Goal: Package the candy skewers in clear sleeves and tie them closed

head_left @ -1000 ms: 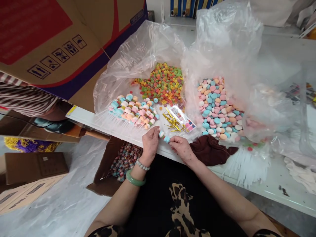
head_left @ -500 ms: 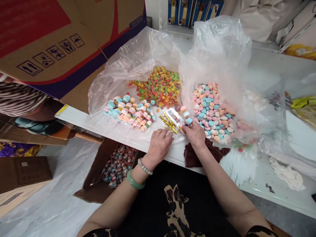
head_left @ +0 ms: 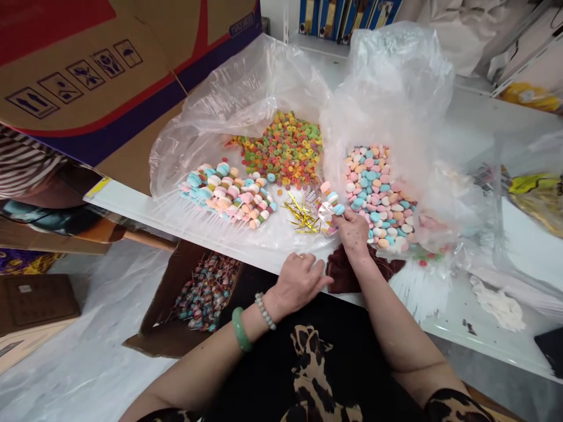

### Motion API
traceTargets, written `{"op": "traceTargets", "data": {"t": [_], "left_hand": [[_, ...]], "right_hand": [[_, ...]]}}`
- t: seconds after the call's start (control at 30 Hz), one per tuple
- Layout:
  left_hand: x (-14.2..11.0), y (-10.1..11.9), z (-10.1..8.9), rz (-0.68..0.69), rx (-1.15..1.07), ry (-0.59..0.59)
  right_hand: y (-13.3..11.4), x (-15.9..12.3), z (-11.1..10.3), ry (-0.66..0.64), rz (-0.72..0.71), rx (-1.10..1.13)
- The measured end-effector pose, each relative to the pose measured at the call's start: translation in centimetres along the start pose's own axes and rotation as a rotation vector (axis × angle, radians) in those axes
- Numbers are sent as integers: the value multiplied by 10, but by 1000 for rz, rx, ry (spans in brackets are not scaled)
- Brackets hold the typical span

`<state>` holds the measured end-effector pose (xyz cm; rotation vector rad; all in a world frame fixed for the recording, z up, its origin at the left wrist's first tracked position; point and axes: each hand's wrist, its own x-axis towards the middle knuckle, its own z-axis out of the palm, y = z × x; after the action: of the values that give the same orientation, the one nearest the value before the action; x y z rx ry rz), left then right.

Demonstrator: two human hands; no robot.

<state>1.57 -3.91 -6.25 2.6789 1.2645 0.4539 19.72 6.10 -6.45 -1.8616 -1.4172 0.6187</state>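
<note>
Pinching a short candy skewer [head_left: 332, 202] between thumb and fingertips of the right hand [head_left: 354, 231], just above the gold twist ties [head_left: 301, 214] and beside the heap of pastel disc candies [head_left: 373, 193]; left hand [head_left: 301, 281] empty, loosely spread, just off the white worktop [head_left: 145, 214] edge (jade bangle [head_left: 241, 329] on that wrist). Step judged as skewer assembly, next move seemingly calling for a twist tie or a place among the finished skewers [head_left: 226, 196].
</note>
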Motion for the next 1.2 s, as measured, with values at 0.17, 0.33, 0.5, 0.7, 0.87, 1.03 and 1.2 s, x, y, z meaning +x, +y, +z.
{"op": "traceTargets", "data": {"t": [0.17,0.33,0.5,0.7,0.87,1.03,1.2], "left_hand": [[37,37,15,95,-19,-135],[59,36,37,73,-200,-244],[70,40,43,-208,-346,-190],[60,54,38,55,-111,-231],[32,44,11,177,-62,-264],[18,10,-11,-340,-838,-6],[38,-20,-29,-877,-1869,124]], "right_hand": [[-8,0,-7,118,44,160],[-13,-3,-11,126,89,528],[-28,-11,-21,-16,301,875],[-28,-15,-27,-215,362,1042],[-21,-16,-30,-236,337,1076],[-26,-25,-32,-276,343,1100],[-39,-49,-28,-466,354,1054]]}}
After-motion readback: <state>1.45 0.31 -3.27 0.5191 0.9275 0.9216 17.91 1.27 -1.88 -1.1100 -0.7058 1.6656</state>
